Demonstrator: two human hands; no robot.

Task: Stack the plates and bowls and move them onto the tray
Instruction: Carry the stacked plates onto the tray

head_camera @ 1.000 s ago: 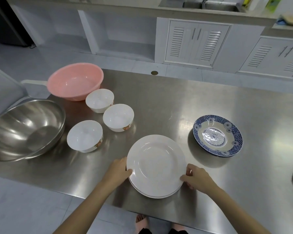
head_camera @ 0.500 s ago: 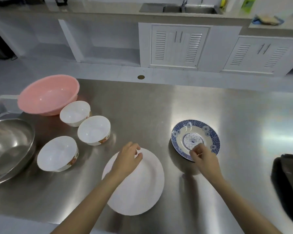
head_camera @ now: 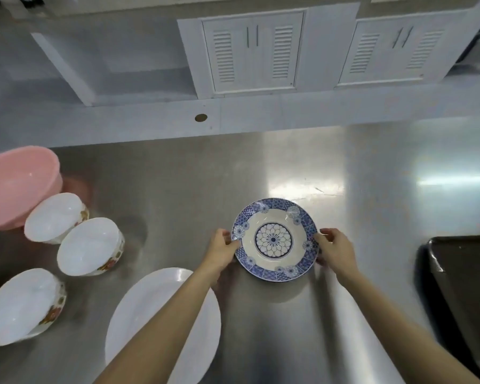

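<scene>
A blue-and-white patterned plate (head_camera: 273, 239) sits mid-table on the steel surface. My left hand (head_camera: 221, 250) grips its left rim and my right hand (head_camera: 334, 250) grips its right rim. The stacked white plates (head_camera: 139, 311) lie at the near left, partly under my left forearm. Three white bowls with flowered sides stand on the left: one (head_camera: 53, 217), one (head_camera: 90, 246) and one (head_camera: 21, 304). A dark tray (head_camera: 471, 278) lies at the right edge.
A pink plastic basin (head_camera: 17, 187) stands at the far left, touching the farthest bowl. The steel table (head_camera: 372, 189) ends at a far edge, with floor and white louvred cabinets (head_camera: 252, 51) beyond.
My left hand left the white plates and moved right to the patterned plate's left rim. My right hand shifted to its right rim. The view swung right and the steel bowl left it.
</scene>
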